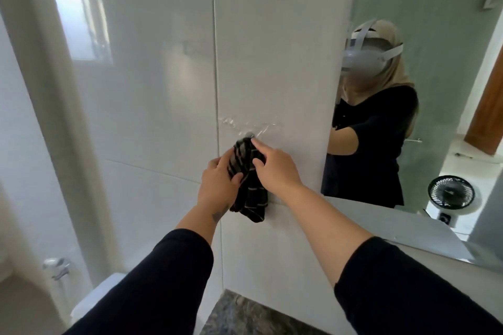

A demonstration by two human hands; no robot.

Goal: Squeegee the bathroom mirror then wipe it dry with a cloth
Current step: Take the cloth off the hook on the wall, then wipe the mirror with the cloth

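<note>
Both hands grip one item, a dark, black-and-pale striped fabric cloth point(249, 179) that hangs against the white glossy tiled wall point(152, 106).

Left hand point(219, 183): fingers curled around the cloth's left edge, thumb pressed into the fabric at mid-height; closed on the cloth. A small dark mark shows on the wrist below it.

Right hand point(275, 168): fingers closed over the upper right part of the cloth, index finger stretched up toward a small metal wall hook point(249, 134) at the cloth's top. Whether the cloth is looped on the hook cannot be told. Clear, crinkled adhesive film point(245, 125) is stuck to the tile around and above the hook.

Cloth position: upper end bunched just under the hook, lower end hanging free below both hands, beside a vertical tile joint.

Sleeves: both forearms bare, dark sleeves pushed up toward the elbows.

Large frameless bathroom mirror point(435, 8): mounted on the wall to the right of the tiled column, well apart from the cloth. It reflects a person in dark clothing with a grey head-mounted camera rig, a frosted green glass panel, a brown wooden door edge and a small round black-grilled fan on a white base point(451, 194).

Dark speckled stone countertop point(245, 315): corner visible at bottom centre, beneath the arms.

White toilet cistern point(95, 299): lower left, with a chrome wall fitting point(55, 266) beside it.

Window reflection point(79, 13): bright patch on the upper left tiles.
</note>
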